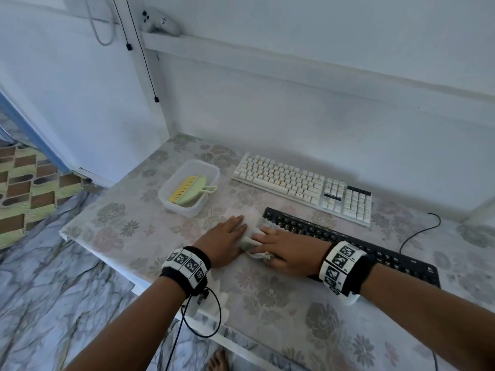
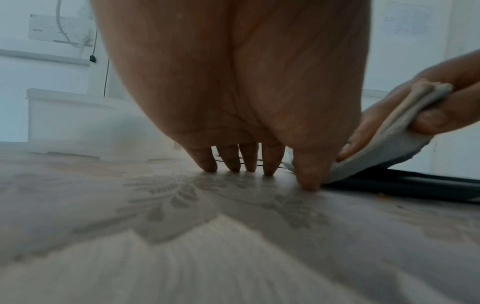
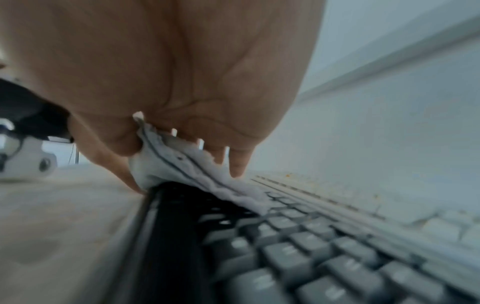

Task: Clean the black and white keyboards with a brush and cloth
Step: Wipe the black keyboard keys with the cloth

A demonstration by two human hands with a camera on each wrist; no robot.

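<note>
The black keyboard lies slantwise on the flowered table, with the white keyboard behind it. My right hand presses a folded white cloth onto the black keyboard's left end. In the left wrist view its thumb pinches the cloth from below. The right wrist view shows the cloth draped over the black keys. My left hand lies flat on the table just left of the cloth, fingers straight. A green brush with yellow bristles lies in a clear tub.
The tub stands at the table's back left. The wall rises close behind the white keyboard. A black cable runs off to the right. The table edge drops off near my left wrist. A game controller sits on a wall ledge.
</note>
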